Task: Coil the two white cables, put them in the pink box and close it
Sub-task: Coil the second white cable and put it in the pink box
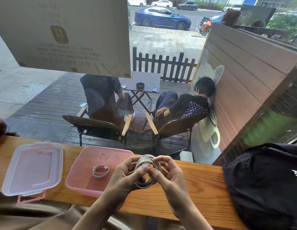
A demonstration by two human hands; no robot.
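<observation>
open pink box [81, 185] holding one coiled cable [100, 170], lid [33, 168] beside it

pink box [81, 185], white cables [148, 165], seemingly clear lid [33, 168].

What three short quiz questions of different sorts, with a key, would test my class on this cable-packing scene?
1. True or false: a coiled white cable already lies inside the open pink box.
2. Multiple choice: the clear lid lies (A) on the box, (B) on the wooden counter to the left of the box, (C) on the black bag.
3. Fill in: the second cable coil is held by ____ hands, the left hand and the right hand.

Key: 1 true; 2 B; 3 both.
</observation>
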